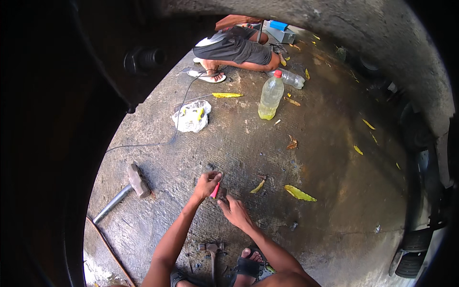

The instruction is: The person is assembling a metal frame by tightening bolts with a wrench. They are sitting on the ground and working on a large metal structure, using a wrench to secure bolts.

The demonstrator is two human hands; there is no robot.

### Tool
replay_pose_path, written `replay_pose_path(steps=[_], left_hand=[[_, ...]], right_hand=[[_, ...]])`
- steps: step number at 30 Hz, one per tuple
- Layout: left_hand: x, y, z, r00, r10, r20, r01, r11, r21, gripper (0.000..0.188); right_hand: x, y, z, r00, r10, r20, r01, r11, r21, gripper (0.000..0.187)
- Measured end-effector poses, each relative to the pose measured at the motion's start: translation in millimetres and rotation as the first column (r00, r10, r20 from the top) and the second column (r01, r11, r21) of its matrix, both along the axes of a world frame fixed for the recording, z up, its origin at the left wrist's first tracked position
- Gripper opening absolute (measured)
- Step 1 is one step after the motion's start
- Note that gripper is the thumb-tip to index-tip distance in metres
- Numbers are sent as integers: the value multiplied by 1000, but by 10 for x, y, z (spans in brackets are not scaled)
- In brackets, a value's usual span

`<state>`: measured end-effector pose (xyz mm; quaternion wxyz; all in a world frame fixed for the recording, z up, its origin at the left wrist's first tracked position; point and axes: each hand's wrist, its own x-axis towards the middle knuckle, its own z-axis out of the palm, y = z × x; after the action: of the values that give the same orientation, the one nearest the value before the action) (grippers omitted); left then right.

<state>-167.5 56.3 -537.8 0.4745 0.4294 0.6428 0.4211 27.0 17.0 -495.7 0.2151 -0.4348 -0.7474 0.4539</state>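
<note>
My left hand [208,184] is closed with its fingers pinched round a small pink-red piece [215,191]. The piece points down toward my right hand, and its kind is too small to tell. Just below and to the right, my right hand [234,210] has its thumb and fingers drawn together near the lower end of the piece. What those fingers hold is partly hidden. Beneath my hands, a hammer [212,248] lies on the concrete between my feet. Off to the left rests a sledgehammer [137,181] with a metal handle.
A plastic bottle [271,98] with a red cap and yellowish liquid stands ahead, another bottle [291,79] lying behind it. A white plastic bag [192,116] and a black cable [158,144] are at left. A co-worker [239,52] crouches at the back. Dark machine parts [143,60] frame the view.
</note>
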Motion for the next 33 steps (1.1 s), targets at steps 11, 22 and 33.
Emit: replay_pose_path(steps=[11,22,33], left_hand=[[20,200,721,999,-19,-26,20,999,44,35],[-886,25,859,744,-241,-623,358,931,67,20],[-1262,-345,930,612,-271,-743,422,906,16,21]], right_hand=[[-402,134,-332,850,196,489,-394,853,342,43],[-33,-94,-401,940,162,300,-278,873,400,55],[57,-100,-441,961,158,226,-231,909,347,54]])
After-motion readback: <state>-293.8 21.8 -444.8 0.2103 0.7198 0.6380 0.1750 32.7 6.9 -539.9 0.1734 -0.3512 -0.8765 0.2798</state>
